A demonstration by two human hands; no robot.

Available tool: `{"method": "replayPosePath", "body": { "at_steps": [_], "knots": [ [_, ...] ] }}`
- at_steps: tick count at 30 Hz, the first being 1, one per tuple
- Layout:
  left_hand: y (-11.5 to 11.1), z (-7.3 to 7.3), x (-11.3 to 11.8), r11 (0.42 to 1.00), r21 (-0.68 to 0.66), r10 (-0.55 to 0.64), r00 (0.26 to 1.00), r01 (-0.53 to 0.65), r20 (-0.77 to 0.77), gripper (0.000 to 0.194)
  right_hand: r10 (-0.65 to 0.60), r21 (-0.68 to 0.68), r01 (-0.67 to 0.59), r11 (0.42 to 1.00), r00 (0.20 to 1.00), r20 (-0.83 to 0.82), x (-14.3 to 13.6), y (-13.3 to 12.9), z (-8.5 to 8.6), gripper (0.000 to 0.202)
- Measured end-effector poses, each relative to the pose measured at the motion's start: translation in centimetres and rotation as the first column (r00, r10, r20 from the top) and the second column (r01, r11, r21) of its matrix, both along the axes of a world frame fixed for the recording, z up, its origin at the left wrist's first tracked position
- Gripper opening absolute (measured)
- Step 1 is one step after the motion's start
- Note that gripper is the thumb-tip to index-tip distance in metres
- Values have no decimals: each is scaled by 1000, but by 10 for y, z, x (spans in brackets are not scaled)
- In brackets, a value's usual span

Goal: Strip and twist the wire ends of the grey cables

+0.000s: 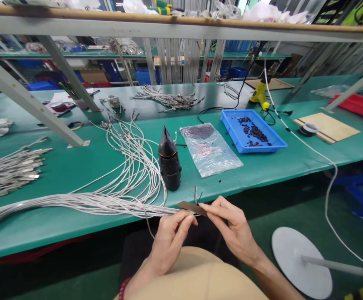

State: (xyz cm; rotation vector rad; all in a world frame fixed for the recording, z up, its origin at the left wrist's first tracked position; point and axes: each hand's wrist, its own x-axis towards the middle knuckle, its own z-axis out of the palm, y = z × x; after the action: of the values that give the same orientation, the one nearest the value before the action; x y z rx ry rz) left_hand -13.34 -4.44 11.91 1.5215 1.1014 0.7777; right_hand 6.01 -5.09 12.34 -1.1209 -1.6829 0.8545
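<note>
- A smooth green worktop [75,166] ran across the view under a grey metal frame [181,30] with a wooden edge; other benches stood in the room behind.
- At far left lay a pile of flat-ended grey braided leads [16,173], cut off by the view's edge.
- Long, glossy white cables [97,204] swept in from the left, bunched near the front edge, their looser loops fanning back.
- The left hand [169,237], a dark red beaded bracelet [124,287] on its wrist, made a narrow thumb-and-finger pinch on a pale cable end [195,214]; the fingers partly hid it.
- A black ribbed cylinder with a pointed, folded top [169,166] stood upright behind the hands.
- Thin red, white and dark wires [195,195] poked up just behind the flat brown strip [189,207], their lower ends hidden.
- The right hand [233,229] held that strip in a tight fingertip pinch, above the worktop's front edge; its slanted tip reached over the left fingertips.
- Beyond lay a crinkled clear plastic bag [214,156] of small dark pieces, too small to make out singly, and a shallow blue plastic tray [273,146] with similar bits.
- At right were a yellow-handled tool [259,96], a pale wooden board [337,125] and a red tray [361,106], partly behind the frame.
- A round white disc [294,254] showed below.
</note>
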Motion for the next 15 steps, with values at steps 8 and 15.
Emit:
{"method": "replayPosePath", "body": {
  "at_steps": [8,15],
  "knots": [
    [1,2,1,999,38,-4,1000,5,-28,32,24,-29,-24,999,1000,-3,2,-1,1,31],
    [2,4,1,992,125,17,994,-4,-108,31,47,-65,-48,997,999,-13,3,1,3,28]
  ]
}}
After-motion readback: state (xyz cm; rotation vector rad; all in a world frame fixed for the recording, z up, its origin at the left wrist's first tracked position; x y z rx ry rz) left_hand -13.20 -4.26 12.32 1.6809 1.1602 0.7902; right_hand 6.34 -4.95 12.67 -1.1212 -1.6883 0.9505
